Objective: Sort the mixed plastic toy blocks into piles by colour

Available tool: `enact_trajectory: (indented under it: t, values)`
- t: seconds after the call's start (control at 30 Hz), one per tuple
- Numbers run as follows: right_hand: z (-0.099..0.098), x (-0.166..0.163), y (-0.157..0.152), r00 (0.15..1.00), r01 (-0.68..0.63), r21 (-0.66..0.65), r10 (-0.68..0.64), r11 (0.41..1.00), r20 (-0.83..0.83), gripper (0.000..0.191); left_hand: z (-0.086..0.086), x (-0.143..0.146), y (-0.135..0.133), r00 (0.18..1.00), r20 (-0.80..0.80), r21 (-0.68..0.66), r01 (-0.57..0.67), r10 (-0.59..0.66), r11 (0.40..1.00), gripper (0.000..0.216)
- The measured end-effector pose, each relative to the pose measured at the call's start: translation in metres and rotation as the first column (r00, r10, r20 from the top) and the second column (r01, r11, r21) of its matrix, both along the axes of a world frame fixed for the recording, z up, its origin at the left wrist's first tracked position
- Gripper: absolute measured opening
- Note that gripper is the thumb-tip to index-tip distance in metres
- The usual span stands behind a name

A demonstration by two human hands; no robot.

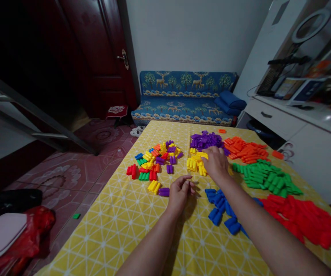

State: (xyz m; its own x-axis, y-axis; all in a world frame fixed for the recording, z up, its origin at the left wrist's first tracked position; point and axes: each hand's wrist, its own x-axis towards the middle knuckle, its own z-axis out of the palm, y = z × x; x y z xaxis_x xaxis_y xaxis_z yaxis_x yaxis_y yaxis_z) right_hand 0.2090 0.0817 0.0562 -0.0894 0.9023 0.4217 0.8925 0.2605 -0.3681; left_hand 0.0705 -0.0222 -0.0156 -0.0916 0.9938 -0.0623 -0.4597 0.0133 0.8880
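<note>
1. A person's right hand (215, 163) reached over a heap of yellow plastic toy pieces (192, 165) near the middle of the counter (108, 230). Its fingers bent down at the heap's right side; whether they pinched a piece could not be told.

2. The left hand (180, 193) hovered or rested nearer the person, its fingers loosely curled and slightly spread, with nothing visible between them. A purple piece (164, 192) lay just beside it, next to a yellow piece (154, 187); contact with the hand was unclear.

3. On the left, a mixed pile (156, 155) brought together red, green, blue, orange, yellow and purple pieces.

4. Sorted colors spread across the right: a purple heap (205, 140) behind the yellow one, an orange heap (247, 150) beside the purple, then a green heap (266, 176) and a red heap (303, 216) closer to the person. Blue pieces (218, 209) lay partly hidden beneath the right forearm.

5. Beyond the counter's patterned yellow tablecloth stood a blue sofa (182, 101) decorated with deer and trees.
</note>
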Motion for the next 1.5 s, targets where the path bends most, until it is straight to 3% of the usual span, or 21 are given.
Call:
enact_trajectory:
  t: [0.07, 0.2, 0.4, 0.57, 0.77, 0.87, 0.97, 1.03, 1.13, 1.2, 1.27, 1.33, 1.5]
  values:
    - [0.003, -0.027, -0.008, 0.991, -0.098, -0.033, 0.101, 0.995, 0.092, 0.028, -0.001, 0.0, 0.001, 1.0, -0.015, 0.003, -0.001, 0.001, 1.0, 0.032]
    - [0.0, -0.082, -0.013, 0.95, -0.288, -0.311, 0.311, 0.906, 0.024, 0.033, -0.002, -0.001, 0.002, 0.994, -0.109, 0.052, 0.02, -0.014, 0.998, 0.018]
    - [-0.013, -0.115, -0.009, 0.949, -0.262, -0.456, 0.313, 0.851, 0.039, 0.053, -0.003, -0.002, 0.002, 0.976, -0.208, 0.072, -0.051, 0.065, 0.996, 0.009]
    - [-0.026, -0.115, -0.008, 0.951, -0.284, -0.455, 0.308, 0.844, -0.021, 0.039, -0.003, -0.003, 0.002, 0.964, -0.257, 0.059, -0.051, 0.065, 0.997, 0.012]
    - [-0.03, -0.102, -0.009, 0.922, -0.375, -0.398, 0.293, 0.837, -0.254, 0.014, -0.003, -0.005, 0.001, 0.952, -0.305, 0.084, 0.019, 0.007, 0.996, 0.013]
    - [-0.022, -0.089, -0.011, 0.882, -0.377, -0.359, 0.213, 0.854, -0.42, 0.013, 0.001, -0.002, 0.001, 0.996, -0.09, 0.047, -0.025, 0.03, 0.999, 0.015]
    - [-0.012, -0.072, -0.016, 0.823, -0.403, -0.366, 0.158, 0.839, -0.545, 0.012, 0.008, 0.0, 0.001, 0.973, 0.176, -0.064, -0.139, 0.148, 0.988, 0.034]
    - [-0.007, -0.061, -0.023, 0.778, -0.452, -0.396, 0.136, 0.799, -0.613, 0.011, 0.013, -0.001, 0.001, 0.938, 0.278, -0.102, -0.184, 0.206, 0.978, 0.045]
    - [-0.003, -0.047, -0.035, 0.714, -0.567, -0.48, 0.109, 0.67, -0.692, 0.014, 0.019, -0.003, 0.001, 0.91, 0.365, -0.101, -0.172, 0.197, 0.98, 0.057]
    - [-0.003, -0.041, -0.043, 0.712, -0.618, -0.528, 0.128, 0.582, -0.691, 0.02, 0.022, -0.004, -0.001, 0.913, 0.378, -0.083, -0.129, 0.151, 0.988, 0.058]
    - [-0.004, -0.037, -0.05, 0.74, -0.621, -0.564, 0.172, 0.544, -0.65, 0.027, 0.025, -0.003, -0.003, 0.931, 0.35, -0.058, -0.089, 0.104, 0.994, 0.052]
    - [-0.006, -0.035, -0.055, 0.773, -0.597, -0.592, 0.191, 0.541, -0.605, 0.031, 0.028, 0.0, -0.006, 0.948, 0.313, -0.031, -0.058, 0.065, 0.998, 0.046]
    - [-0.014, -0.033, -0.057, 0.807, -0.536, -0.561, 0.189, 0.631, -0.559, 0.034, 0.032, 0.005, -0.008, 0.938, 0.322, -0.05, -0.116, 0.126, 0.992, 0.05]
